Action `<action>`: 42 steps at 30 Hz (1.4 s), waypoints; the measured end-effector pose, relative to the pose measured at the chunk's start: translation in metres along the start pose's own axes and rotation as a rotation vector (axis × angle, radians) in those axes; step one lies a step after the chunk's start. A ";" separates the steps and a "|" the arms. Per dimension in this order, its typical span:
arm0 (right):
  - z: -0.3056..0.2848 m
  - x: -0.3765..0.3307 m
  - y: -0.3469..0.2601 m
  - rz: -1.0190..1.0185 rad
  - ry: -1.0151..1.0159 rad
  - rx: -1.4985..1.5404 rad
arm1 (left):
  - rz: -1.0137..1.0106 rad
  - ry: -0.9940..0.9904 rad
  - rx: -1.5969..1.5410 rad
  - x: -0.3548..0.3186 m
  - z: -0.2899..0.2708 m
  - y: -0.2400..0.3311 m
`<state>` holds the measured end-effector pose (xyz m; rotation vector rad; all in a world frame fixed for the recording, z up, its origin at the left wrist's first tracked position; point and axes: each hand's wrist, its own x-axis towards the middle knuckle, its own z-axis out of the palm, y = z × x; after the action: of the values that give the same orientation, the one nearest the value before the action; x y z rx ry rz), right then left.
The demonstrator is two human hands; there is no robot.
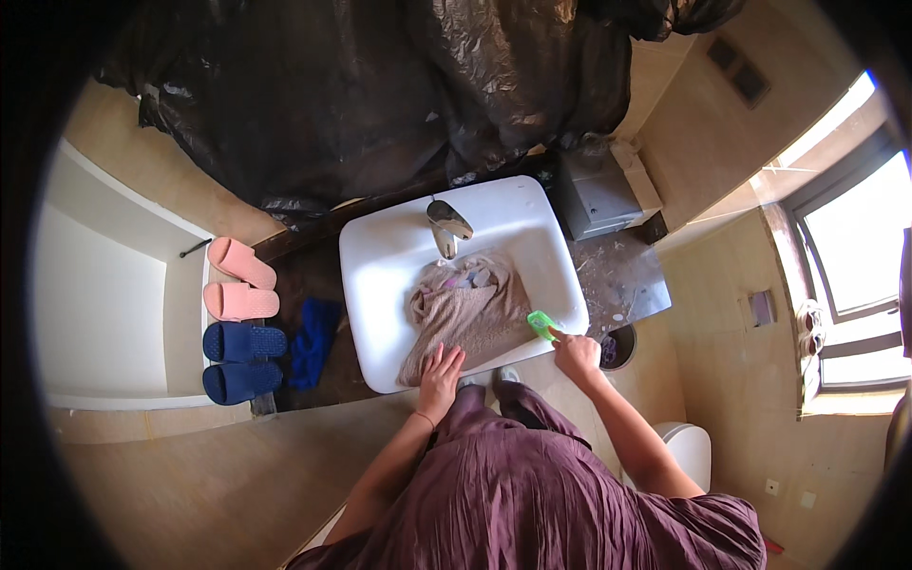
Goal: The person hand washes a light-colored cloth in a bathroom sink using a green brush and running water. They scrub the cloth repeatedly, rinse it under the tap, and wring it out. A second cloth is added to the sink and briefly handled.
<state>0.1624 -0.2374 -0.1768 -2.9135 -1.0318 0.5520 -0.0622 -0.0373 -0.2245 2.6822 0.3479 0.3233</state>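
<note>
A wet beige-brown cloth lies bunched in the white sink, its near part spread over the front rim. My left hand rests on the cloth's near left edge, fingers stretched out and apart. At the basin's right front, my right hand is closed around a small bright green scrub brush. The brush is just beside the cloth's right edge; its underside is hidden. Above the cloth stands a chrome faucet. Small pinkish and whitish patches show among the upper folds.
Pink slippers and navy slippers line a ledge at left, beside a blue cloth. Black plastic sheeting hangs behind the sink. A grey box sits at its back right. A bin and white toilet stand at right.
</note>
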 end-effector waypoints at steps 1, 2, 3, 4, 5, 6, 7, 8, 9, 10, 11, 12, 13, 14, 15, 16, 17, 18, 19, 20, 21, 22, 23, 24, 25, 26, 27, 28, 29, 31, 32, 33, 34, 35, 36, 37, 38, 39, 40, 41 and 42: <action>0.004 0.001 -0.007 0.012 0.005 -0.029 | 0.004 -0.008 0.001 -0.001 0.000 0.001; 0.022 0.000 -0.018 -0.020 -0.087 -0.100 | 0.009 -0.016 -0.006 0.000 0.000 0.001; 0.018 -0.010 -0.045 -0.128 -0.117 -0.137 | -0.004 -0.020 -0.009 -0.003 0.002 0.001; 0.005 -0.026 -0.069 -0.209 -0.103 -0.039 | -0.013 -0.026 -0.013 -0.005 0.002 -0.001; -0.002 -0.037 -0.084 -0.290 -0.089 0.062 | -0.016 -0.031 -0.023 -0.007 0.000 -0.003; 0.010 -0.031 -0.075 -0.212 -0.133 0.050 | -0.006 -0.035 -0.035 -0.004 -0.003 -0.003; 0.011 -0.025 -0.064 -0.145 -0.182 0.032 | -0.008 -0.035 -0.048 -0.004 -0.004 -0.003; 0.007 -0.018 -0.044 -0.093 -0.180 0.040 | -0.009 -0.025 -0.049 -0.005 -0.004 -0.005; 0.025 -0.003 -0.016 0.036 -0.149 -0.066 | 0.005 -0.015 -0.057 -0.002 -0.002 -0.003; 0.012 0.002 -0.003 0.058 -0.077 -0.015 | 0.001 -0.005 -0.059 -0.006 0.000 -0.005; 0.001 0.005 0.005 0.005 0.037 0.015 | -0.007 -0.008 -0.059 -0.007 -0.001 -0.007; -0.001 0.007 0.005 0.010 0.030 0.019 | -0.004 -0.013 -0.064 -0.006 -0.002 -0.006; -0.001 0.008 0.002 0.014 0.022 0.023 | -0.002 -0.017 -0.069 -0.004 -0.001 -0.005; 0.011 0.006 -0.008 -0.016 -0.045 -0.048 | 0.006 -0.013 -0.076 -0.002 -0.001 -0.005; 0.025 0.002 -0.024 -0.049 -0.113 -0.118 | 0.011 -0.009 -0.082 0.000 0.000 -0.003; 0.013 -0.011 -0.053 -0.180 -0.162 -0.125 | -0.005 -0.006 -0.081 -0.006 0.001 -0.006; -0.006 -0.032 -0.077 -0.271 -0.108 0.029 | -0.020 -0.010 -0.075 -0.009 0.000 -0.008; -0.004 -0.032 -0.076 -0.235 -0.140 0.024 | -0.021 -0.016 -0.069 -0.007 -0.001 -0.007; -0.002 -0.032 -0.068 -0.194 -0.172 0.013 | -0.021 -0.020 -0.068 -0.005 -0.002 -0.005; 0.012 -0.018 -0.047 -0.067 -0.195 -0.019 | -0.019 -0.015 -0.097 -0.006 0.000 -0.006; 0.020 -0.002 -0.020 0.056 -0.215 -0.053 | -0.018 -0.005 -0.121 -0.005 0.004 -0.010; 0.014 0.006 0.000 0.078 -0.121 -0.007 | -0.021 0.004 -0.147 -0.005 0.007 -0.013; 0.006 0.012 0.018 0.116 -0.020 0.037 | -0.045 0.019 -0.110 0.002 0.010 -0.011; -0.009 0.016 0.023 0.109 0.007 0.038 | -0.080 0.035 -0.067 0.009 0.009 -0.009; -0.022 0.016 0.027 0.101 0.028 0.035 | -0.120 0.050 -0.028 0.017 0.008 -0.003; -0.023 0.017 0.031 0.096 0.021 0.099 | -0.158 -0.006 -0.022 0.031 0.008 0.002; -0.028 0.015 0.030 0.108 0.027 0.117 | -0.149 -0.059 -0.014 0.048 0.008 0.014; -0.034 0.013 0.022 0.110 0.029 0.139 | -0.150 -0.113 -0.001 0.061 0.006 0.027; -0.037 0.012 0.015 0.110 0.030 0.160 | -0.151 -0.166 0.013 0.068 0.007 0.037; -0.029 0.012 0.010 0.091 0.036 0.170 | -0.137 -0.307 0.034 0.063 0.026 0.038; -0.023 0.012 0.013 0.083 0.034 0.184 | -0.110 -0.293 0.034 0.059 0.028 0.043; -0.020 0.011 0.012 0.070 0.030 0.200 | -0.088 -0.279 0.038 0.053 0.027 0.046; -0.018 0.008 0.012 0.068 0.031 0.218 | -0.043 -0.277 0.030 0.048 0.019 0.050; -0.016 0.006 0.009 0.064 0.032 0.235 | 0.012 -0.272 0.048 0.041 0.018 0.049; -0.015 0.003 -0.002 0.037 0.027 0.267 | 0.055 -0.270 0.075 0.030 0.014 0.044; -0.014 0.001 -0.016 0.019 -0.020 0.275 | 0.099 -0.267 0.102 0.019 0.009 0.040; -0.013 -0.003 -0.032 -0.036 -0.042 0.263 | 0.102 -0.284 0.096 0.009 0.005 0.037; -0.012 -0.008 -0.049 -0.094 -0.065 0.250 | 0.089 -0.283 0.100 0.000 0.002 0.035; -0.009 -0.013 -0.065 -0.164 -0.102 0.235 | 0.086 -0.281 0.104 -0.005 0.000 0.033; -0.005 -0.019 -0.074 -0.233 -0.139 0.219 | 0.083 -0.279 0.107 -0.009 -0.001 0.031; 0.010 -0.018 -0.071 -0.303 -0.109 0.154 | 0.038 -0.256 0.110 -0.014 -0.001 0.030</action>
<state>0.1022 -0.1939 -0.1721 -2.5538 -1.3446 0.7423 -0.0704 -0.0672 -0.2135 2.7969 0.2435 -0.0312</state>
